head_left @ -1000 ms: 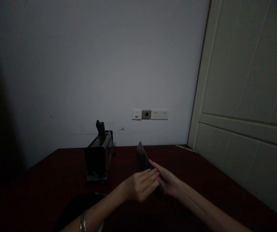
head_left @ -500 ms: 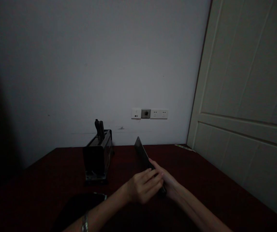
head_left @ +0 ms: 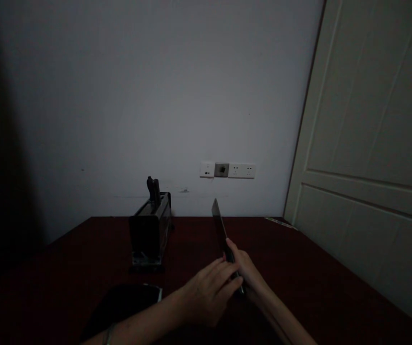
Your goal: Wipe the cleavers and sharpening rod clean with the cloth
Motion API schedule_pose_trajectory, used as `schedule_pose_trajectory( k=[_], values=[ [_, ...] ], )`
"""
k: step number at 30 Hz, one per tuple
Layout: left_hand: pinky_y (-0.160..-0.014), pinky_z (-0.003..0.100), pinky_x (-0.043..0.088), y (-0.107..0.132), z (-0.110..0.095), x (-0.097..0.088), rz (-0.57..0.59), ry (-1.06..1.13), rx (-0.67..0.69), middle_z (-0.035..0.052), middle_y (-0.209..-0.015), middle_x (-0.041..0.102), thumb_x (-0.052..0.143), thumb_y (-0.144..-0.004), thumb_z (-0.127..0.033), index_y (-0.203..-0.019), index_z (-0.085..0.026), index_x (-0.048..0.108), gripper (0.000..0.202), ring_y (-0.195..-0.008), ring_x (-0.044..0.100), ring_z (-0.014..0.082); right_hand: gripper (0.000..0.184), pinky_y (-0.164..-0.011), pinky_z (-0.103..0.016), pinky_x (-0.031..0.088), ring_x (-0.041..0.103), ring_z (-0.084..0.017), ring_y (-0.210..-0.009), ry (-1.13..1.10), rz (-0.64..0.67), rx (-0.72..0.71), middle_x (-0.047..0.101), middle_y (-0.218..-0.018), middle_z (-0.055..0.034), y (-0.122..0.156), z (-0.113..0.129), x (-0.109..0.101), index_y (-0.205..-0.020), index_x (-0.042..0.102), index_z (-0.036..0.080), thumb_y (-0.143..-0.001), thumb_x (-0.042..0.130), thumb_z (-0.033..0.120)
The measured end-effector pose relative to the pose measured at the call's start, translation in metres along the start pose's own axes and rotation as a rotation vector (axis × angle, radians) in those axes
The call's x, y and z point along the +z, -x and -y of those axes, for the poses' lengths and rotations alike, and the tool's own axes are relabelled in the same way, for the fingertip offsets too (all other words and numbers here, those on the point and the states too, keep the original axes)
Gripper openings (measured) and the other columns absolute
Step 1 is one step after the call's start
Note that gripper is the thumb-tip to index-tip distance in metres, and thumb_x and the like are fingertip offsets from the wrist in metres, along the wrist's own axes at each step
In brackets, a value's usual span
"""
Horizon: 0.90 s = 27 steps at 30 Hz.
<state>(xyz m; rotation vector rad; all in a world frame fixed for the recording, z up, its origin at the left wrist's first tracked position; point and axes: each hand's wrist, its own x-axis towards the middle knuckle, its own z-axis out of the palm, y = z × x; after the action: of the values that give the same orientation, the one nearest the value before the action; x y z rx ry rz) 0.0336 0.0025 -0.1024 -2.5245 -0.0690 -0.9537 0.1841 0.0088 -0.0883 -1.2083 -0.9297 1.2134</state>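
Head view: a pale wall [head_left: 137, 96] fills the back, with white panelling [head_left: 367, 143] to the right. Below spreads the dark red surface [head_left: 317, 273]. At its left, a black knife block [head_left: 148, 235] stands with two handles [head_left: 154, 190] sticking up; nearer lies a dark object, unclear [head_left: 119, 302]. The left hand [head_left: 206, 292] lays its fingers across the handle of the knife [head_left: 219, 225]; I cannot tell whether that grip is firm. The right hand [head_left: 246, 270] wraps its grip round the same handle, the blade slanting up and away. Smallest are the sockets [head_left: 241, 171].

Dark red table [head_left: 191, 239] carries 1 black knife block [head_left: 145, 235], 1 dark unclear object [head_left: 119, 304]
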Motion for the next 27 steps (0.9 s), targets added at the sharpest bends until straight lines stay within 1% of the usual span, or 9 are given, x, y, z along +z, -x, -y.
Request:
schedule_pose_trajectory(
  k=[4, 7, 9, 11, 14, 18, 22, 25, 27],
  values=[
    [-0.100, 0.042, 0.038, 0.027, -0.005, -0.017, 0.099, 0.001, -0.025, 0.0167, -0.125, 0.049, 0.043, -0.074, -0.012, -0.124, -0.010, 0.039, 0.050, -0.122, 0.040, 0.0244, 0.049, -0.032, -0.020, 0.031, 0.041, -0.008, -0.030, 0.045, 0.026, 0.035, 0.048, -0.037, 0.0032, 0.006, -0.007, 0.004, -0.054, 0.052, 0.016, -0.074, 0.047, 0.060],
    [-0.098, 0.044, 0.039, 0.053, -0.005, -0.031, 0.223, -0.022, -0.065, 0.0178, -0.127, 0.048, 0.046, -0.071, -0.011, -0.122, -0.011, 0.043, 0.051, -0.119, 0.043, 0.0266, 0.049, -0.029, -0.019, 0.029, 0.039, -0.006, -0.026, 0.043, 0.054, 0.040, 0.055, -0.041, 0.0003, 0.008, -0.016, 0.004, -0.056, 0.050, 0.016, -0.075, 0.045, 0.061],
    [-0.097, 0.043, 0.040, 0.071, -0.004, -0.041, 0.315, -0.031, -0.141, 0.0178, -0.130, 0.045, 0.046, -0.069, -0.009, -0.122, -0.011, 0.044, 0.054, -0.121, 0.041, 0.0274, 0.048, -0.027, -0.018, 0.028, 0.037, -0.005, -0.025, 0.017, 0.068, 0.045, 0.057, -0.043, -0.0010, 0.008, -0.021, 0.002, -0.056, 0.047, 0.016, -0.075, 0.046, 0.061],
    [-0.098, 0.040, 0.040, 0.089, -0.003, -0.053, 0.395, -0.037, -0.245, 0.0160, -0.135, 0.040, 0.045, -0.069, -0.006, -0.124, -0.013, 0.044, 0.056, -0.124, 0.037, 0.0263, 0.047, -0.026, -0.017, 0.026, 0.035, -0.004, -0.024, -0.022, 0.076, 0.068, 0.053, -0.041, 0.0021, 0.010, -0.023, 0.001, -0.055, 0.046, 0.016, -0.074, 0.048, 0.059],
    [-0.099, 0.038, 0.038, 0.114, -0.001, -0.071, 0.498, -0.052, -0.365, 0.0117, -0.141, 0.033, 0.043, -0.076, -0.007, -0.128, -0.016, 0.042, 0.053, -0.127, 0.033, 0.0249, 0.043, -0.026, -0.015, 0.022, 0.033, -0.003, -0.024, -0.067, 0.087, 0.100, 0.042, -0.036, 0.0082, 0.014, -0.024, -0.002, -0.057, 0.047, 0.016, -0.075, 0.050, 0.056],
    [-0.100, 0.036, 0.037, 0.145, 0.000, -0.087, 0.602, -0.041, -0.454, 0.0072, -0.144, 0.024, 0.044, -0.086, -0.023, -0.136, -0.021, 0.032, 0.052, -0.129, 0.031, 0.0241, 0.042, -0.026, -0.014, 0.021, 0.032, -0.003, -0.023, -0.104, 0.091, 0.119, 0.037, -0.034, 0.0096, 0.017, -0.025, -0.008, -0.058, 0.046, 0.017, -0.079, 0.046, 0.054],
    [-0.099, 0.036, 0.037, 0.171, -0.001, -0.093, 0.597, -0.008, -0.541, 0.0068, -0.144, 0.023, 0.044, -0.087, -0.029, -0.140, -0.024, 0.020, 0.057, -0.128, 0.031, 0.0242, 0.043, -0.026, -0.014, 0.019, 0.031, -0.003, -0.022, -0.147, 0.090, 0.157, 0.036, -0.033, 0.0094, 0.017, -0.029, -0.013, -0.058, 0.046, 0.017, -0.081, 0.041, 0.053],
    [-0.100, 0.041, 0.034, 0.184, -0.001, -0.095, 0.602, 0.081, -0.624, 0.0078, -0.144, 0.019, 0.045, -0.087, -0.033, -0.140, -0.025, 0.011, 0.064, -0.129, 0.027, 0.0268, 0.044, -0.025, -0.015, 0.018, 0.029, -0.003, -0.021, -0.183, 0.095, 0.191, 0.035, -0.032, 0.0094, 0.015, -0.030, -0.014, -0.057, 0.044, 0.018, -0.083, 0.037, 0.051],
    [-0.101, 0.047, 0.028, 0.189, 0.000, -0.097, 0.688, 0.165, -0.691, 0.0079, -0.145, 0.012, 0.041, -0.088, -0.039, -0.140, -0.026, 0.005, 0.065, -0.131, 0.019, 0.0288, 0.045, -0.025, -0.015, 0.016, 0.027, -0.004, -0.020, -0.205, 0.107, 0.223, 0.032, -0.030, 0.0096, 0.014, -0.030, -0.013, -0.055, 0.043, 0.018, -0.085, 0.033, 0.051]
  ],
)
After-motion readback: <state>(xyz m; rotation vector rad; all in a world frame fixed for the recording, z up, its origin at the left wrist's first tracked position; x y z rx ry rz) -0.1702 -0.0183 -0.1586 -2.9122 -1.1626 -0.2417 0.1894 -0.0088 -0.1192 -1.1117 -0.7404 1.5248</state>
